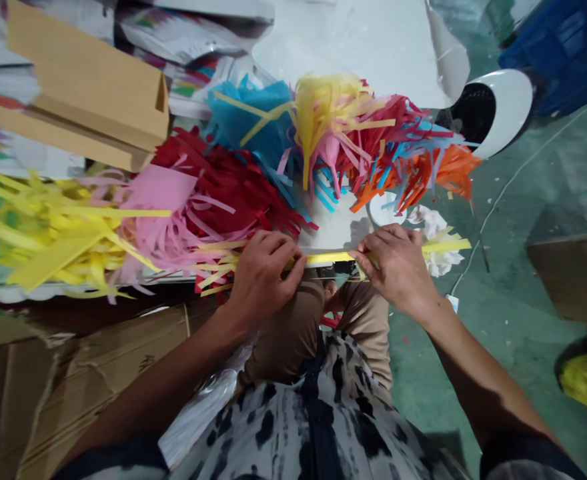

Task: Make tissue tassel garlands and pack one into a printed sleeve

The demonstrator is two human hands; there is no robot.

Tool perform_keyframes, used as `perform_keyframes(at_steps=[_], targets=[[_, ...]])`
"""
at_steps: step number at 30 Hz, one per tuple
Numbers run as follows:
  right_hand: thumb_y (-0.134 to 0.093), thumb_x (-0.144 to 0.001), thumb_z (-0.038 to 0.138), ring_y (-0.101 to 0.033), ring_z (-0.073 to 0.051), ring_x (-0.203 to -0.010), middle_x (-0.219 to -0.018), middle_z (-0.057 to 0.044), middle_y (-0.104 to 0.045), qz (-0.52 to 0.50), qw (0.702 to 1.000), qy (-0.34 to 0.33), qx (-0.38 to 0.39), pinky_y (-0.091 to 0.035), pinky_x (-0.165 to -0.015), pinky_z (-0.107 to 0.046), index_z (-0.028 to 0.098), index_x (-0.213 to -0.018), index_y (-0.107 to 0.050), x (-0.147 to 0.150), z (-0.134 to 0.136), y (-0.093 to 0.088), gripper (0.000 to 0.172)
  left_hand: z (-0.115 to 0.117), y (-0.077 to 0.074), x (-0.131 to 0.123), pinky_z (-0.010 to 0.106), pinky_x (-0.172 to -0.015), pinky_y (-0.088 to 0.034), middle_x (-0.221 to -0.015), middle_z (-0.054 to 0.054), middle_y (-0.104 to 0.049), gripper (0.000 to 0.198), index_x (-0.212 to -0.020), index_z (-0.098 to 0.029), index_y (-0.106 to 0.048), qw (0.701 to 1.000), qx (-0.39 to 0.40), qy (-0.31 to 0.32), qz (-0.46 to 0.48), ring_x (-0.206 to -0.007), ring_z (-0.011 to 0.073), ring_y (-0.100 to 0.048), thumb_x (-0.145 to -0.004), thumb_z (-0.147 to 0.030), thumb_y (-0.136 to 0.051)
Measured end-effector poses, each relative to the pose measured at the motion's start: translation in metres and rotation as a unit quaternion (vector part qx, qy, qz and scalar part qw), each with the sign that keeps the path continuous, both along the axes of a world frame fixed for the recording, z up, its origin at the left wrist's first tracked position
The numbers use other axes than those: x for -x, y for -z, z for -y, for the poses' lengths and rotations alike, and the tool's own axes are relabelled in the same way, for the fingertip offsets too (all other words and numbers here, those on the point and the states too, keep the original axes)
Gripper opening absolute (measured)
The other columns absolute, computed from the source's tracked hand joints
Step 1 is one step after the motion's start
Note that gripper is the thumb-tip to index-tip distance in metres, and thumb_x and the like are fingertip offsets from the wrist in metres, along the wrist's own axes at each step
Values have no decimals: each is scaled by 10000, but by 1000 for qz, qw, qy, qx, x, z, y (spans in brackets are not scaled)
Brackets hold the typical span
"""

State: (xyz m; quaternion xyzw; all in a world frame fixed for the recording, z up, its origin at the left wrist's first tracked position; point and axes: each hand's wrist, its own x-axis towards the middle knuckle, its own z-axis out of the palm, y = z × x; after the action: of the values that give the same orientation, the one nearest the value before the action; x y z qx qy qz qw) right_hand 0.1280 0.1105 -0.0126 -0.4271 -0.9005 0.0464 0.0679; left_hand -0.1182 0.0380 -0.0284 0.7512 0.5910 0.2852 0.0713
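Note:
A narrow yellow paper strip (329,257), rolled or folded with fringed ends, stretches level along the table's near edge. My left hand (268,270) is closed around its left part, and my right hand (393,263) pinches it further right. One fringed end sticks out past each hand. Beside my left hand lie pink fringed paper (158,190), dark red fringed paper (228,183) and yellow fringed paper (58,233). Beyond my hands is a heap of blue fringed paper (248,110), a yellow tassel (318,110) and orange fringed paper (453,170).
A tan cardboard piece (88,80) lies among printed packets (188,33) at the back left. Behind the heap spreads a white sheet (353,47). Flattened cardboard (118,353) is at lower left. On the right floor are a cable (503,193) and a carton (573,277).

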Motion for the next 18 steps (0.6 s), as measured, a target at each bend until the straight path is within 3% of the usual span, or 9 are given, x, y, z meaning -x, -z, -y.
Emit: perform_keyframes(at_steps=[5,9,12,15,18], targets=[[-488,-1072,374,-556,-283,-996,-888,-77,-721,35,999,10,-38,-270,-854,-433,198,-875,-641,4,5,0,306,-3,0,-4,410,-853,-470,-942,88,-696,119,-837,-186,-638,999,17,-16,-42,-926,257,-577,-955,-193,-625],[-491,-1074,350,-552,-267,-1031,-946,-70,-719,31,994,27,-103,-290,-960,-454,216,-928,-653,8,16,3,256,-3,-3,-7,423,-827,-464,-894,100,-688,139,-848,-175,-649,994,32,-21,-103,-882,270,-570,-970,-206,-591],[-519,-1065,270,-571,-244,-1080,-1028,-46,-740,-3,991,24,-130,-289,-1045,-466,251,-1001,-678,10,24,7,173,-3,-4,-11,432,-824,-465,-955,114,-712,117,-972,-152,-688,991,24,-18,-128,-911,280,-590,-980,-212,-588],[-547,-1047,207,-581,-250,-1187,-1145,-24,-758,-39,991,-24,-128,-265,-1112,-504,302,-1109,-692,10,30,10,184,-1,-3,-16,436,-949,-462,-1139,86,-744,202,-1179,-183,-688,989,-43,62,-125,-1086,273,-608,-1006,-185,-583],[-545,-1055,187,-596,-249,-1207,-1166,-1,-779,-46,988,-73,-125,-267,-1117,-511,316,-1201,-674,2,33,13,233,2,0,-14,430,-1042,-448,-1144,47,-760,219,-1202,-189,-693,973,-95,141,-154,-1124,257,-607,-1012,-168,-586]])
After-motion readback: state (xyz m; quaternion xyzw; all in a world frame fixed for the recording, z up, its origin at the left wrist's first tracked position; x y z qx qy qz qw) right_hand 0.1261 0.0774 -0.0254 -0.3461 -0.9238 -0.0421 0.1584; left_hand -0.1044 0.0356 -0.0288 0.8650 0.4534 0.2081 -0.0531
